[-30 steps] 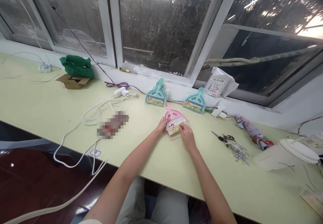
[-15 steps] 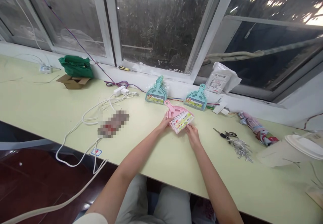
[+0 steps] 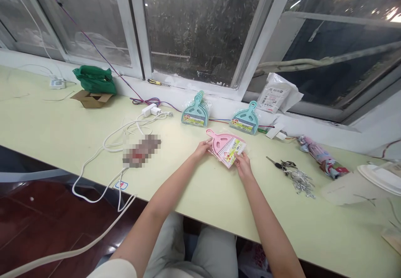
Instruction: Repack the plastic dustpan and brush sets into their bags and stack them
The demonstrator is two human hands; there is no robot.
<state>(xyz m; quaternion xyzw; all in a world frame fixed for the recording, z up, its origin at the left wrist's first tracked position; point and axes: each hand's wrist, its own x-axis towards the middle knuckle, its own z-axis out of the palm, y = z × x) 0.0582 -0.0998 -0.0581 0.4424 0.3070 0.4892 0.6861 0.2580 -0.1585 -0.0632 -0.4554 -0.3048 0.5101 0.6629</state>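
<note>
A pink dustpan-and-brush set (image 3: 223,145) in clear plastic wrap, with a printed label, is held tilted over the table between both hands. My left hand (image 3: 203,149) pinches the wrap at its left edge, below the handle. My right hand (image 3: 243,165) grips the lower right corner, thumb on the label and fingers beneath. Behind it, a stack of turquoise dustpan sets (image 3: 194,113) leans against the sill wall. To the right leans another turquoise dustpan group (image 3: 244,119), also wrapped and labelled.
White cables (image 3: 108,148) and a blurred-out object (image 3: 140,151) lie left on the table (image 3: 200,194). Keys (image 3: 286,167), a folded umbrella (image 3: 322,156) and a white cup (image 3: 347,186) are on the right. A green bag (image 3: 94,79) rests in a small cardboard box (image 3: 90,99).
The pink dustpan set has shifted slightly right and turned, its handle pointing more to the left. My right thumb now shows on top of the label. The view has shifted a little.
</note>
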